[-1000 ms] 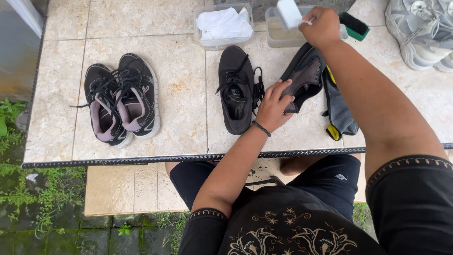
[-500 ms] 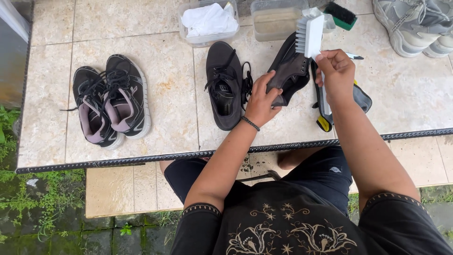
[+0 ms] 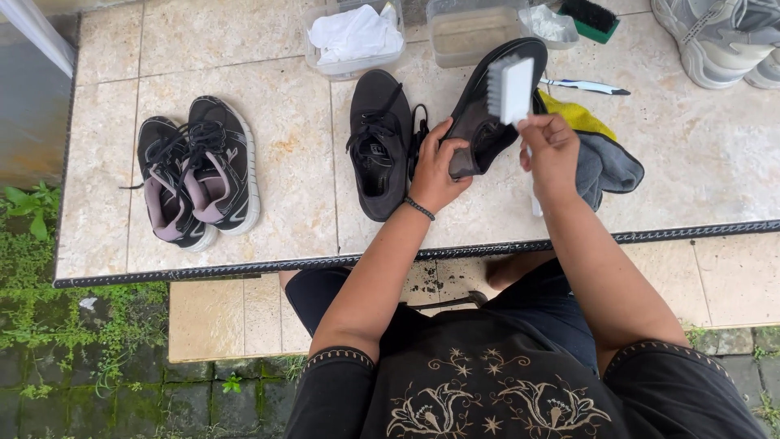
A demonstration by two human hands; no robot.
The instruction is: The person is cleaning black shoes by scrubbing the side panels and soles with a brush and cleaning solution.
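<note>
A black shoe (image 3: pixel 487 114) is gripped by the left hand (image 3: pixel 439 167) while a white brush (image 3: pixel 510 88), clasped in the right hand (image 3: pixel 552 150), is brought against it for scrubbing.

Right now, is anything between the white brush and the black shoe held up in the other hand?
Nothing visible. The right hand holds the white brush right beside the black shoe gripped by the left hand. The grey cloth lies off to the side.
</note>
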